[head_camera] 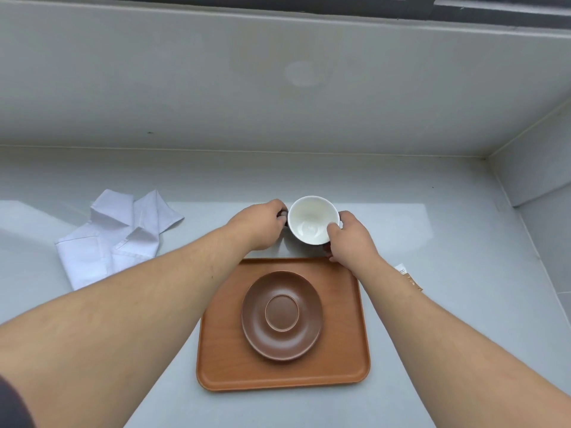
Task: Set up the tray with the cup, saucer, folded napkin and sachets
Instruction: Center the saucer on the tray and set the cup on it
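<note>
Pale grey stone countertop [432, 242] fills the view, closed at twelve o'clock by a grey upstand wall and at three o'clock by a side wall. A rectangular orange-brown wooden tray with rounded corners [222, 359] lies flat on the counter at six o'clock of centre. A round matte brown ceramic saucer [262, 307] rests on the tray, roughly central, its raised inner ring facing up and empty.

A round cup, white inside and dark brown outside [312, 219], sits beyond the tray's far edge at twelve o'clock from the saucer, upright, mouth open to the camera, nothing visible in it. Whether it rests on the counter or is lifted cannot be told.

The left hand [261, 225] is curled at the cup's nine o'clock side, fingertips closed on what appears to be the dark handle. The right hand [350, 239] wraps the cup's three to five o'clock side, thumb lying on the rim, fingers bent around the outer wall.

A crumpled, unfolded white cloth napkin [114, 239] lies on the counter at nine o'clock, well apart from the tray. Small paper sachets, one white and one tan [409, 278], lie at three o'clock just beside the tray, partly hidden behind the right forearm.
</note>
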Tool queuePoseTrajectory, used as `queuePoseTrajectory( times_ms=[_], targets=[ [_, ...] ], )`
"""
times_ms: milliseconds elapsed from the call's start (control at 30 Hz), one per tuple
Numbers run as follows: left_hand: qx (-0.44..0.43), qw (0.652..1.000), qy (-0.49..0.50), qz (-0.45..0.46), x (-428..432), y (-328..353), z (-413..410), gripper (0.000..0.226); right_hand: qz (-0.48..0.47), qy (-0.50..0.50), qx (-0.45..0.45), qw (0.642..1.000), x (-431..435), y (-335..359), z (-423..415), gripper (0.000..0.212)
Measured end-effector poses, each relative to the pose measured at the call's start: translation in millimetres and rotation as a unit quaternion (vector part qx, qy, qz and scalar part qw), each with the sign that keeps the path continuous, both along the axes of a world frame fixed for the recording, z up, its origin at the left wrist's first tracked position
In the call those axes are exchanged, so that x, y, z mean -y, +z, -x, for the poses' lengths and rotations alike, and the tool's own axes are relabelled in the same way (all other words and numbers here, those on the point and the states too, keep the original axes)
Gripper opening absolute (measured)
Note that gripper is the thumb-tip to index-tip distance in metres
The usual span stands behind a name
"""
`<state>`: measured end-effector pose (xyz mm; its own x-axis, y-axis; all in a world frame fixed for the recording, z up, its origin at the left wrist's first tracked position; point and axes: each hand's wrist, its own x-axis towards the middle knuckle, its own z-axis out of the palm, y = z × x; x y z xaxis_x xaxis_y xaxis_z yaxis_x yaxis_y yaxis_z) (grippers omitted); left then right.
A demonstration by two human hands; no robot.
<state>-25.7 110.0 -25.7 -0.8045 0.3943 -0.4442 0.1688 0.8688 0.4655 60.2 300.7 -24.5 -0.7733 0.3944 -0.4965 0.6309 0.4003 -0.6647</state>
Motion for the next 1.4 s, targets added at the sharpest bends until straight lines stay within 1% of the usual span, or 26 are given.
queuePoseTrajectory(
  times_ms=[67,167,233,400,533,633,767,800,1167,1400],
  targets=[
    [0.01,1.0,0.018,-0.017,6,0,-4,0.025,-0.002,0.014,-0.007,1.0,4,2,-1,0.027],
    [0.027,0.995,0.074,-0.061,27,6,-21,0.014,-0.018,0.046,-0.016,0.999,15,12,-11,0.029],
    [0.038,0.992,0.098,-0.071,42,10,-38,0.016,-0.032,0.077,-0.015,0.996,25,20,-22,0.028],
    [0.052,0.987,0.121,-0.089,74,15,-86,0.017,-0.059,0.127,-0.005,0.99,48,27,-61,0.023],
    [0.056,0.987,0.119,-0.096,87,14,-117,0.021,-0.057,0.138,-0.008,0.989,57,24,-89,0.023],
    [0.059,0.985,0.126,-0.102,91,12,-132,0.022,-0.048,0.127,-0.002,0.991,62,23,-105,0.024],
    [0.067,0.985,0.117,-0.108,94,8,-147,0.02,-0.051,0.127,0.01,0.991,63,20,-121,0.008],
    [0.069,0.985,0.115,-0.111,94,8,-149,0.018,-0.054,0.129,0.011,0.99,63,20,-124,0.009],
    [0.082,0.984,0.112,-0.111,94,0,-158,0.014,-0.08,0.15,0.009,0.985,64,8,-131,0.007],
    [0.091,0.984,0.104,-0.109,92,-1,-161,0.024,-0.116,0.178,0.026,0.977,69,5,-131,0.006]
  ],
)
